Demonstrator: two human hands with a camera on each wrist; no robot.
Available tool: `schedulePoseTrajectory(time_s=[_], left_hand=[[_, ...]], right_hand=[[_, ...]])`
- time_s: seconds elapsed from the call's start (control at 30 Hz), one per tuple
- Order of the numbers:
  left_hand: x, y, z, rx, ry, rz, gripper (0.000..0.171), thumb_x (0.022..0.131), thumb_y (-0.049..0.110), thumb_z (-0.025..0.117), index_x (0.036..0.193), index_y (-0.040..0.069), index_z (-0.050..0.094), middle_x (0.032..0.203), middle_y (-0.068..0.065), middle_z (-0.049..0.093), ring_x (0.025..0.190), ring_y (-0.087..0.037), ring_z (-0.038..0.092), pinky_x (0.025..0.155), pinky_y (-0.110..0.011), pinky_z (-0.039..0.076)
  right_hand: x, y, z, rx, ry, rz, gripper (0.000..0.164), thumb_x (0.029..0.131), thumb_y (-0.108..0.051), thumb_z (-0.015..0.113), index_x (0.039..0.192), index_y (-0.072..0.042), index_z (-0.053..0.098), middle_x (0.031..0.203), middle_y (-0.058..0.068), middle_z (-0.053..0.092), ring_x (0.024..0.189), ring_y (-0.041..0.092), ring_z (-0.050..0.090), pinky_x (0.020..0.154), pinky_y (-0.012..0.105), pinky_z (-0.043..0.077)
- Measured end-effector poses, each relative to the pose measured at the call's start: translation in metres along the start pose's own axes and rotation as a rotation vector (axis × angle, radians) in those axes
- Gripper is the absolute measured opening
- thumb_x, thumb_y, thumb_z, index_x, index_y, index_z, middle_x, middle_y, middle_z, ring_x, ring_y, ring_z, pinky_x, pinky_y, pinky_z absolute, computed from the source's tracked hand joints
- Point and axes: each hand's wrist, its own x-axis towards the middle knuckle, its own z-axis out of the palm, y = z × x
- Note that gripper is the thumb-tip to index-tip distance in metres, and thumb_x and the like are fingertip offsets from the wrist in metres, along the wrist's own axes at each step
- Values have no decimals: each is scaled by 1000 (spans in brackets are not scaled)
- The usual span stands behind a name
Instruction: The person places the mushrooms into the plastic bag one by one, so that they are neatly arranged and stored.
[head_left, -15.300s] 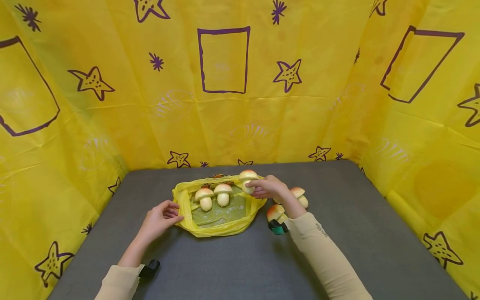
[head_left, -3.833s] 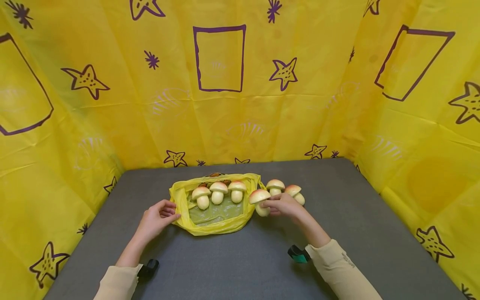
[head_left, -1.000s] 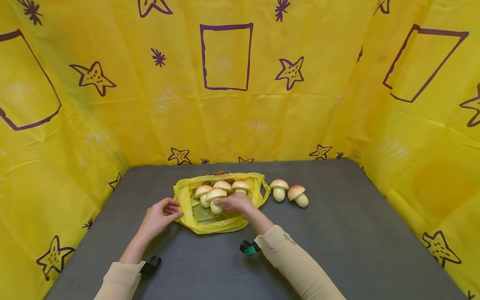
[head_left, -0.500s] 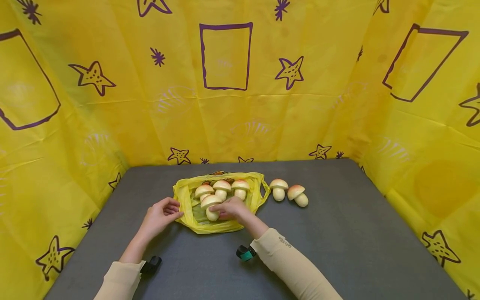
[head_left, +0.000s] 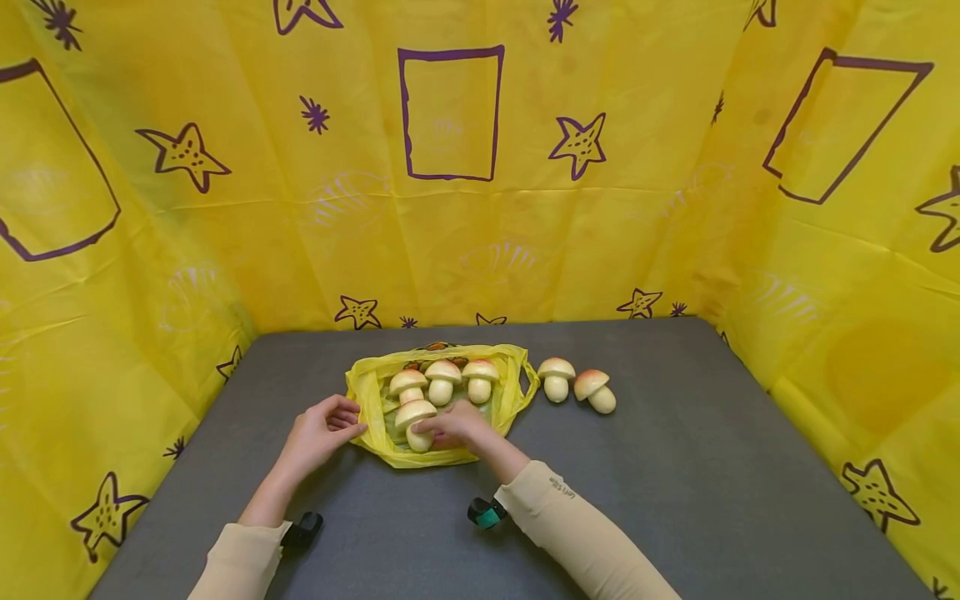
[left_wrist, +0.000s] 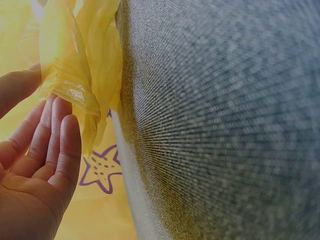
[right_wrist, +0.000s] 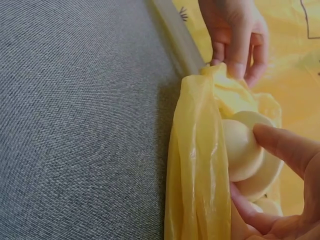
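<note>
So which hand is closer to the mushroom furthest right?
Right. The right hand, inside the yellow plastic bag, is left of that toy mushroom; the left hand pinches the bag's left edge, farther away.

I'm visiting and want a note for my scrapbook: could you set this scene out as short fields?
Left hand: pinches the edge of the yellow bag
Right hand: holds one mushroom by its stem, inside the bag's opening
Also in bag: three more mushrooms
Outside bag: two mushrooms, to its right on the grey table
Backdrop: yellow cloth with drawn stars
</note>
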Motion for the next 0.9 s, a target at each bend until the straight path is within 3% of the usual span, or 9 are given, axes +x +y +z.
schedulePoseTrajectory(time_s=[0.13, 0.4, 0.77, 0.9], left_hand=[[0, 0, 0, -8, 6, 1, 32, 81, 26, 76, 102, 6, 63, 91, -6, 68, 79, -14, 63, 68, -22, 51], [-1, 0, 0, -9, -4, 4, 31, 82, 25, 75, 103, 6, 63, 93, -6, 67, 81, -15, 63, 69, -22, 51], [-2, 0, 0, -16, -8, -4, 32, 81, 26, 76, 103, 7, 63, 92, -5, 67, 82, -15, 62, 70, -22, 51], [-2, 0, 0, -14, -7, -8, 32, 81, 26, 75, 104, 7, 63, 92, -5, 67, 82, -15, 62, 70, -23, 51]], right_hand=[[1, 2, 1, 18, -14, -9, 20, 71, -16, 83, 79, -3, 70, 81, 4, 63, 69, 15, 67, 68, 29, 57], [1, 2, 2, -3, -29, -5, 33, 73, -16, 82, 98, 2, 69, 106, 14, 65, 81, 20, 69, 72, 30, 57], [0, 1, 6, -102, -23, -40, 38, 73, -17, 82, 99, 0, 60, 97, 13, 62, 75, 20, 70, 65, 27, 56], [-2, -1, 7, -68, -30, -34, 42, 74, -14, 81, 104, 3, 57, 103, 18, 60, 79, 23, 70, 66, 29, 56]])
